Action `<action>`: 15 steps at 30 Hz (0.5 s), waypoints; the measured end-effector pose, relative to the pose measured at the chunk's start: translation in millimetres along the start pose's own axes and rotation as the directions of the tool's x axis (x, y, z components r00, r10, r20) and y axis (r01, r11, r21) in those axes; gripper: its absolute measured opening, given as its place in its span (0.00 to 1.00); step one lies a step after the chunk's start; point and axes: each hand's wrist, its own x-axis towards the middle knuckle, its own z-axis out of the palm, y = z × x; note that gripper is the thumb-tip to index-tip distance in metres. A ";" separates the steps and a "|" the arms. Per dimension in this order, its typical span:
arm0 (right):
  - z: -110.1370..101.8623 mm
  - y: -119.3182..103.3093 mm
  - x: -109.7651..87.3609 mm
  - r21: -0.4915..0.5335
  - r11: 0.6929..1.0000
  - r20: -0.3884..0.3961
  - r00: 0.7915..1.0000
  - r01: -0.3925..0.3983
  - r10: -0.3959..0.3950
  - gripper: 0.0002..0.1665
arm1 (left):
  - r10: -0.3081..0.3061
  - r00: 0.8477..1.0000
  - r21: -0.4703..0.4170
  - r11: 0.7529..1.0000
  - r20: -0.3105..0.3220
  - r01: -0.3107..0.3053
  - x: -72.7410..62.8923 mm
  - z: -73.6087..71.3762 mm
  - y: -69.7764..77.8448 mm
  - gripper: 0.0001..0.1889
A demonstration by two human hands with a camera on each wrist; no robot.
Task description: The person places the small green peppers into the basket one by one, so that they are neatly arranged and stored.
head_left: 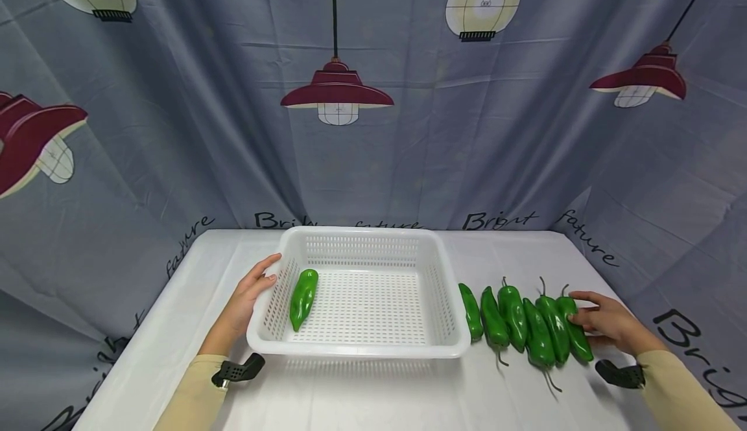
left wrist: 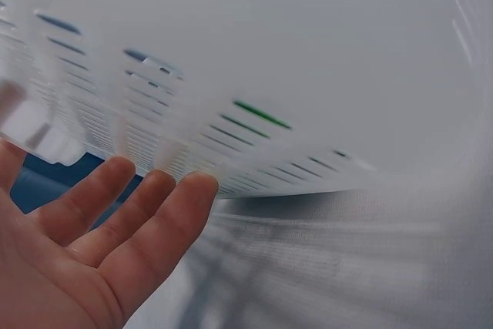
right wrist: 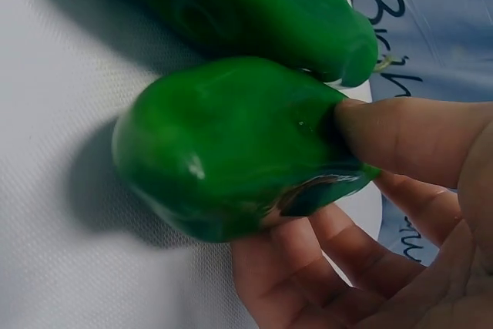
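Note:
A white perforated plastic basket (head_left: 373, 350) stands mid-table with one green pepper (head_left: 304, 300) lying inside, near its left wall. My left hand (head_left: 242, 301) is at the basket's left side. In the left wrist view its extended fingers (left wrist: 158, 225) rest against the slotted outer wall. To the right of the basket, several long green peppers (head_left: 512, 317) lie side by side on the table. My right hand (head_left: 609, 322) pinches the rightmost green pepper (right wrist: 223, 144), thumb on one side and fingers on the other, toward its far end.
A white cloth covers the table (head_left: 362, 398). Behind and beside it hangs a grey-blue curtain (head_left: 373, 165) printed with lamps and lettering. The neighbouring pepper (right wrist: 262, 13) lies close alongside the one in my right hand. Black wrist straps (head_left: 239, 369) sit over my sleeves.

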 end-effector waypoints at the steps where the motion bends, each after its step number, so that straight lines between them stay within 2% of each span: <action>1: -0.2 -0.1 0.3 0.000 1.000 0.002 1.000 0.003 -0.003 0.47 | -0.001 1.000 0.001 1.000 0.000 0.001 -0.1 0.0 0.1 0.30; 15: -5.0 5.1 5.1 0.032 0.999 0.025 1.000 -0.015 0.014 0.46 | -0.004 1.000 -0.026 1.000 0.000 0.004 0.9 0.8 -0.8 0.30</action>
